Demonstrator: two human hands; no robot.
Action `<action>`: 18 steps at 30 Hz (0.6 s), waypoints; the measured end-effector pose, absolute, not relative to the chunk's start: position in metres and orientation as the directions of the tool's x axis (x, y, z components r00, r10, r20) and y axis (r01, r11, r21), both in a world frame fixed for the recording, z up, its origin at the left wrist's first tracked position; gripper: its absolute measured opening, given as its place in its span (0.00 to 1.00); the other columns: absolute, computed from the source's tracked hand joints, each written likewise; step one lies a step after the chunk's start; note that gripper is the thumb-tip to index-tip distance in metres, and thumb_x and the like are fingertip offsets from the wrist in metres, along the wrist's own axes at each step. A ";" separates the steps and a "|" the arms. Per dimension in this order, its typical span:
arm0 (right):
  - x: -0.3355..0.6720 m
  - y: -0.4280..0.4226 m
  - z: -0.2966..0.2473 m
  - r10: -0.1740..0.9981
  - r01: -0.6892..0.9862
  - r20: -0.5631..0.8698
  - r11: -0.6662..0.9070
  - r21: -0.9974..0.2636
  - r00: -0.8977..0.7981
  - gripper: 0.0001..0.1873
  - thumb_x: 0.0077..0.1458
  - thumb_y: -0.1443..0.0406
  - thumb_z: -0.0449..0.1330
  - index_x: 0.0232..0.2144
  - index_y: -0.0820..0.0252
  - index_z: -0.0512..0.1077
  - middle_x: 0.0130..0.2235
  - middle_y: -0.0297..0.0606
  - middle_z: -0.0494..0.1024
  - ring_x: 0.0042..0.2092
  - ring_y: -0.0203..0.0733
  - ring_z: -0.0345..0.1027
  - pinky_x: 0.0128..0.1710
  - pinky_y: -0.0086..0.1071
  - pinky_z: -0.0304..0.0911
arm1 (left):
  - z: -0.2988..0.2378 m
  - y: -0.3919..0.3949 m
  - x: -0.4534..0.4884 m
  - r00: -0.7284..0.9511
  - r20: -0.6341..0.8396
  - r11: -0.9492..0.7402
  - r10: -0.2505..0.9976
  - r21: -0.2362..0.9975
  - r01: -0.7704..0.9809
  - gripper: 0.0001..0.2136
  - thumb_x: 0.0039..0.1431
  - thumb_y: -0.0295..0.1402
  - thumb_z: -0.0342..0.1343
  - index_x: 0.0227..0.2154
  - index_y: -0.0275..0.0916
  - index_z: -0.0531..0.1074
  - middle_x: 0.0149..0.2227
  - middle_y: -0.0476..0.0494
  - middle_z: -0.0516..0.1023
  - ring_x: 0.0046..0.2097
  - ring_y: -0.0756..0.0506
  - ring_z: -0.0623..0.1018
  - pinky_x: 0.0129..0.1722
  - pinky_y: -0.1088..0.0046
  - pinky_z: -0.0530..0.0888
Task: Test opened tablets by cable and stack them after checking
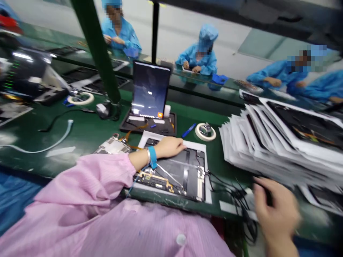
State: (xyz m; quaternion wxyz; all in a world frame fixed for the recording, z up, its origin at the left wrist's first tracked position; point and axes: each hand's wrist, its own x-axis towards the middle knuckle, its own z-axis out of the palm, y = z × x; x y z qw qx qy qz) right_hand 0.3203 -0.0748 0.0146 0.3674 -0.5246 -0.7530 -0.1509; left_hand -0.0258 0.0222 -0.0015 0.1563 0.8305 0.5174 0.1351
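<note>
My left hand [170,147], in a pink sleeve with a blue wrist strap, lies on the top edge of an opened tablet [184,175] whose inner boards and cables show. Its fingers are curled loosely over the white frame. My right hand [276,210] is blurred at the lower right, fingers bent around a dark object [268,194] near a tangle of black cables [235,194]. An upright tablet [150,91] with a lit screen stands on a black tray [147,125] behind the opened one.
A fanned stack of white-framed tablet panels [281,139] fills the right. Two tape rolls [205,131] [80,98], a blue pen [189,130] and a green post [96,50] stand on the green bench. Workers in blue suits [199,53] sit across.
</note>
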 end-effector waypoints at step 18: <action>0.193 -0.090 0.000 0.936 0.963 0.237 0.233 0.134 -0.260 0.15 0.64 0.67 0.45 0.24 0.59 0.63 0.24 0.40 0.67 0.31 0.47 0.58 0.32 0.37 0.45 | -0.002 0.024 -0.027 0.450 -0.001 -0.415 0.893 0.382 0.826 0.20 0.65 0.44 0.38 0.35 0.38 0.71 0.35 0.42 0.78 0.38 0.42 0.76 0.36 0.70 0.67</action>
